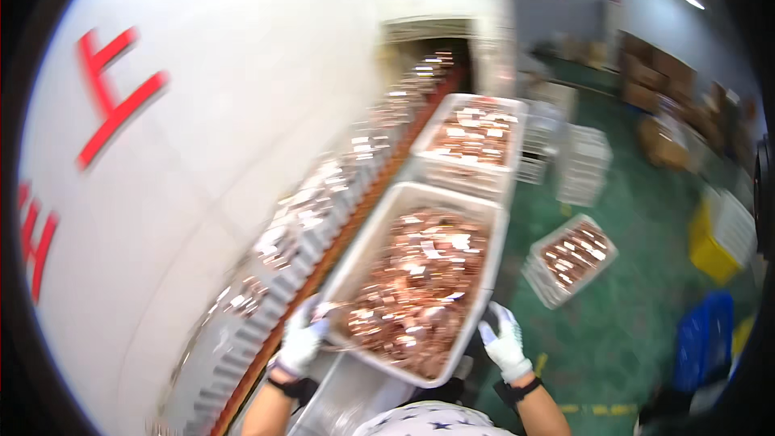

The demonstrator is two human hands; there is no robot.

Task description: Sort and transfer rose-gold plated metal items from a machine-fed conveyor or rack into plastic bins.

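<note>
A large white plastic tub (pixel 494 254) in front of me is heaped with small, shiny copper-coloured pieces (pixel 420 282); motion blur hides their exact kind. My left hand (pixel 301 345), in a white glove with purplish fingertips, is closed at the tub's near left corner. On the other side, my right hand (pixel 507 345), also gloved in white, is beside the tub's near right edge. Its thumb and fingers are apart, with a narrow dark gap to the rim. Dark bands circle both wrists.
Left of the tub, a conveyor (pixel 323 230) carries shiny pieces along a white machine wall (pixel 202 105) from an opening. Behind it stands a second filled tub (pixel 518 133). On the green floor are a filled crate (pixel 553 295), stacked white crates (pixel 583 165), and blue (pixel 704 339) and yellow (pixel 710 246) containers.
</note>
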